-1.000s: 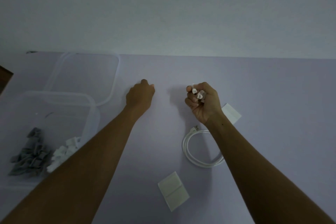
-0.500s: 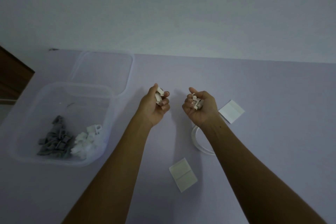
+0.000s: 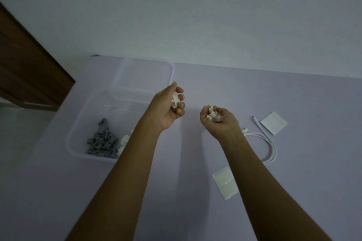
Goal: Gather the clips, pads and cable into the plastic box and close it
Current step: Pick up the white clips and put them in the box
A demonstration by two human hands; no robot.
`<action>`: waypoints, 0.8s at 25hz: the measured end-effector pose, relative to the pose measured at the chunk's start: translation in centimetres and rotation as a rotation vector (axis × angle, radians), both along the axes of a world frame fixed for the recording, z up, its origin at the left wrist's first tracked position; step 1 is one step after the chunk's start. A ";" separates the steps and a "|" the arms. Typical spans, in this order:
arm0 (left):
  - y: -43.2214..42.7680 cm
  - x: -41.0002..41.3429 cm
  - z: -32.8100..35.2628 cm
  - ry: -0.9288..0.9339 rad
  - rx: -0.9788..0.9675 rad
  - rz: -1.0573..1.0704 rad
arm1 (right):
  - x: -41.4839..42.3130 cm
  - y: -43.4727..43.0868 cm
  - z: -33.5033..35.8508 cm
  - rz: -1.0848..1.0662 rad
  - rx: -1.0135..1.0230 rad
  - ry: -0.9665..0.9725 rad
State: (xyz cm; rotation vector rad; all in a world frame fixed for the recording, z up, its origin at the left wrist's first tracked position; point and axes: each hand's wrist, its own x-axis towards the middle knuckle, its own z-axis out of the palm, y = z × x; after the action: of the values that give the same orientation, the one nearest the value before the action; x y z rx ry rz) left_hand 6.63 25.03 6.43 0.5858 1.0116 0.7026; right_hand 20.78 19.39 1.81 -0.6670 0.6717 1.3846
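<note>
- The plastic box (image 3: 69, 139) is see-through and open; it sits on the purple table (image 3: 58, 191), at about 9 o'clock from the left hand (image 3: 166, 109).
- Inside the box lies a heap of grey clips (image 3: 101, 143); at their 3 o'clock is a little pile of white clips (image 3: 123, 140), partly hidden behind the left arm.
- The left hand is palm up, near the right side of the box; its fingers curl round some small white clips (image 3: 175, 100).
- The right hand (image 3: 221, 123) is palm up too; its bent fingers cup a bunch of white clips (image 3: 211, 116).
- The white cable (image 3: 271, 148) lies in a loop on the table at 4 o'clock from the right hand; the right arm covers part of it.
- One square white pad (image 3: 273, 122) lies at 3 o'clock from the right hand, just beside one cable end; the other pad (image 3: 225, 182) lies at 6 o'clock, next to the right arm.
- The clear lid (image 3: 143, 76) lies at 12 o'clock from the box; a brown wooden thing (image 3: 25, 64) stands at 10 o'clock, off the table.
</note>
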 end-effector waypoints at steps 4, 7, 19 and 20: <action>1.4 -5.1 1.4 0.071 0.000 -0.007 | -3.3 1.4 1.5 0.134 0.041 -0.081; 2.6 -9.0 1.7 0.116 0.033 -0.008 | -5.6 2.5 2.7 0.275 0.093 -0.233; 10.6 -17.1 -5.6 1.092 0.434 -0.457 | -13.7 6.3 3.1 0.666 0.136 -0.458; 10.8 -17.1 -6.5 1.259 0.535 -0.570 | -14.0 6.4 2.9 0.661 0.137 -0.443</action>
State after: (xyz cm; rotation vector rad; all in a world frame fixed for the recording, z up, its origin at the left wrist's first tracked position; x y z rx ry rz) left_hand -10.51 35.83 -0.12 1.8276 1.6813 -0.0091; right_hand 6.80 25.76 4.67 -1.1012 -0.0144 1.7783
